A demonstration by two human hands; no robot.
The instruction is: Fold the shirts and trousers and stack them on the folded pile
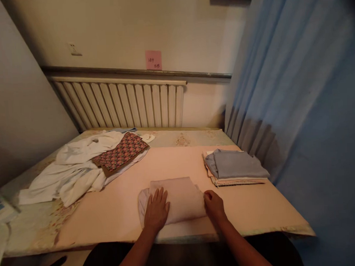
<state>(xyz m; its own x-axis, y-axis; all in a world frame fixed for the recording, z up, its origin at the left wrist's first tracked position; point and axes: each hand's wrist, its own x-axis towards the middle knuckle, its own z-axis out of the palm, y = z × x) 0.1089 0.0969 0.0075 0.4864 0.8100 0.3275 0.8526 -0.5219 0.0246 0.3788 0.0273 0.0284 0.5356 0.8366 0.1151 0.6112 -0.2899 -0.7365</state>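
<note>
Stack of folded cloths point(235, 167) at counter point(116, 207) right, grey piece on top. White garments point(69, 170) heaped at left — patterned cloth point(120, 152) lying over them. Radiator point(119, 104) behind; blue curtain point(296, 83) at right.

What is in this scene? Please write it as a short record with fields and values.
surface: table with a pale pink cover
left hand: flat, palm down on the folded pink cloth
right hand: fingers curled at the cloth's right edge
right side: stack of folded fabrics, grey one on top
left side: loose white garments with a patterned red fabric lying on them
behind: radiator, pink note on the wall
far right: blue curtain
</note>
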